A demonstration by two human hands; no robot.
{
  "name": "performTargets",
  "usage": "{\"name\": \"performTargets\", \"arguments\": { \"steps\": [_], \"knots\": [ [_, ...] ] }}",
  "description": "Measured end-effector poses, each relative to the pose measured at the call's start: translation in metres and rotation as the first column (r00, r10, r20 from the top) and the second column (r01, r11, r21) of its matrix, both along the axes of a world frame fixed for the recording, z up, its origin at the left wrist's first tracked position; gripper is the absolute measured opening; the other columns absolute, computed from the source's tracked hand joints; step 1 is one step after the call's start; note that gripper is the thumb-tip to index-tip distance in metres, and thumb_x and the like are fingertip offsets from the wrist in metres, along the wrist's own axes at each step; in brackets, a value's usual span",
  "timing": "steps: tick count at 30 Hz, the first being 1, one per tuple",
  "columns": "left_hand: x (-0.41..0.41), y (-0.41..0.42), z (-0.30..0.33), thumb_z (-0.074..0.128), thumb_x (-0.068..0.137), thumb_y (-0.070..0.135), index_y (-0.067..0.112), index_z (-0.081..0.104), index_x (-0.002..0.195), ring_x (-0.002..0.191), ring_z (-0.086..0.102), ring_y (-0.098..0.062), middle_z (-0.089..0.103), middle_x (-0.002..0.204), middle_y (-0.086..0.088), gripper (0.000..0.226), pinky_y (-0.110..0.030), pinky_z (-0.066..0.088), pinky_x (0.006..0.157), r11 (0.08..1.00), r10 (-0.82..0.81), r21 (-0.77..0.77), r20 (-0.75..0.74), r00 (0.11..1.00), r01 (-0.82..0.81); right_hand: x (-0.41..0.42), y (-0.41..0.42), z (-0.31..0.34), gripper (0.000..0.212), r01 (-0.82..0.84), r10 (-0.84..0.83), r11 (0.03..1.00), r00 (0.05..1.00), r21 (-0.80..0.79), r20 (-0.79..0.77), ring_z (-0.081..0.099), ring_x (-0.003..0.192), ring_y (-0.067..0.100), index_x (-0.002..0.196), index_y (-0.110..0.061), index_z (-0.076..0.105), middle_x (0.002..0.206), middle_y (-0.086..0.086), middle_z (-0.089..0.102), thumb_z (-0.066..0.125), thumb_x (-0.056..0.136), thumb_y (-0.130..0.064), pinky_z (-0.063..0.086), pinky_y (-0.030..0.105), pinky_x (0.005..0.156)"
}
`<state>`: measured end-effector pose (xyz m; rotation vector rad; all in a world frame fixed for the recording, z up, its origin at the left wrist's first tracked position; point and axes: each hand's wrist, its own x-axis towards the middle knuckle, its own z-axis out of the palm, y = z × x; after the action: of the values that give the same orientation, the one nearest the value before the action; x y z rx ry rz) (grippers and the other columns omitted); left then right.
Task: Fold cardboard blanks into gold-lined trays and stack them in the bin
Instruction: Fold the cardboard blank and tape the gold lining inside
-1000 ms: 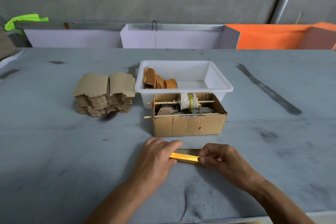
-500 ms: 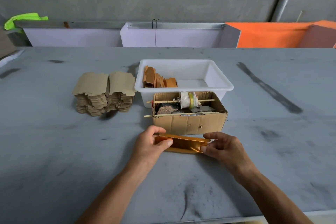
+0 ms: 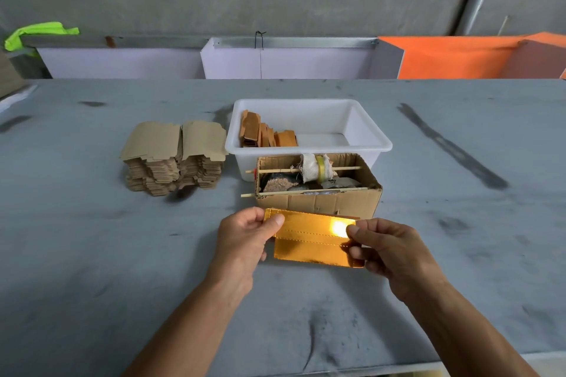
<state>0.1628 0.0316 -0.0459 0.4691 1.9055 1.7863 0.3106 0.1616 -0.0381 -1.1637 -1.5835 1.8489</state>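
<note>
You pinch a gold-lined blank (image 3: 312,237) at both ends: your left hand (image 3: 245,239) grips its left edge with the thumb on the gold face, and your right hand (image 3: 389,249) grips the right edge the same way, fingers curled behind. The blank is opened out flat, gold side toward you, two dotted crease lines running along its length, and you hold it just above the grey table (image 3: 92,254), in front of the cardboard box (image 3: 318,200).

That box is open at the top, with two thin sticks (image 3: 306,191) laid across it, a cloth-wrapped roll (image 3: 315,167) on the farther stick and dark lumps inside. Touching its far side stands the white bin (image 3: 367,135), holding a row of folded brown trays (image 3: 266,133) at its left end. Left of the bin, a stack of plain brown blanks (image 3: 174,159) rests on the table. Beyond the table's far edge stand white panels (image 3: 275,63) and an orange one (image 3: 453,58) against a concrete wall.
</note>
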Motion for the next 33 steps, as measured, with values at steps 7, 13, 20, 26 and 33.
{"name": "performTargets", "arguments": {
  "steps": [7, 13, 20, 26, 33],
  "knots": [
    [0.000, -0.005, 0.007, 0.077, 0.075, 0.017, 0.018, 0.064, 0.052, 0.037, 0.035, -0.007, 0.045, 0.042, 0.011, 0.027, -0.012, 0.026, 0.033, 0.989, -0.087, -0.124, 0.002, 0.996, 0.087, 0.003, -0.002, 0.005, 0.006, 0.035, -0.035, 0.999, 0.999, 0.003, -0.025, 0.054, 0.044, 0.008, 0.078, -0.007, 0.066, 0.052, 0.005, 0.062, 0.069, 0.080, -0.012, 0.037, 0.023, 0.048],
    [0.002, -0.002, 0.014, 0.072, 0.076, 0.002, 0.003, 0.062, 0.079, 0.036, 0.053, -0.009, 0.061, 0.051, -0.002, 0.011, -0.015, 0.036, 0.031, 0.991, -0.112, -0.028, 0.377, 0.919, 0.132, 0.001, -0.009, 0.005, 0.008, 0.033, -0.028, 0.998, 0.996, 0.060, -0.085, 0.055, 0.046, 0.006, 0.076, -0.008, 0.065, 0.053, 0.004, 0.062, 0.067, 0.083, -0.011, 0.038, 0.021, 0.049],
    [0.005, 0.003, 0.015, 0.071, 0.075, 0.001, 0.000, 0.063, 0.077, 0.047, 0.063, -0.012, 0.066, 0.059, -0.007, 0.008, -0.018, 0.050, 0.044, 0.993, -0.082, 0.114, 0.441, 0.894, 0.035, -0.001, -0.014, 0.002, 0.011, 0.073, -0.096, 0.917, 0.995, 0.393, 0.039, 0.051, 0.058, 0.012, 0.071, -0.018, 0.069, 0.067, 0.009, 0.061, 0.072, 0.079, -0.024, 0.041, 0.023, 0.050],
    [0.009, 0.005, 0.015, 0.070, 0.077, 0.002, -0.002, 0.065, 0.081, 0.049, 0.064, -0.013, 0.068, 0.061, -0.009, 0.008, -0.019, 0.051, 0.045, 0.988, -0.055, 0.153, 0.438, 0.897, -0.014, -0.002, -0.017, 0.008, 0.005, 0.037, -0.049, 0.962, 0.998, 0.270, 0.037, 0.054, 0.036, 0.011, 0.087, -0.016, 0.070, 0.049, 0.002, 0.063, 0.067, 0.084, -0.019, 0.035, 0.015, 0.034],
    [0.011, 0.006, 0.014, 0.068, 0.080, 0.004, 0.001, 0.065, 0.082, 0.051, 0.066, -0.016, 0.070, 0.062, -0.009, 0.004, -0.020, 0.052, 0.045, 0.989, -0.047, 0.146, 0.376, 0.926, -0.009, 0.000, -0.015, 0.017, 0.011, -0.015, 0.014, 1.000, 1.000, 0.026, 0.027, 0.060, 0.042, 0.015, 0.091, -0.004, 0.067, 0.068, 0.011, 0.072, 0.060, 0.089, -0.012, 0.038, 0.021, 0.041]
  ]
}}
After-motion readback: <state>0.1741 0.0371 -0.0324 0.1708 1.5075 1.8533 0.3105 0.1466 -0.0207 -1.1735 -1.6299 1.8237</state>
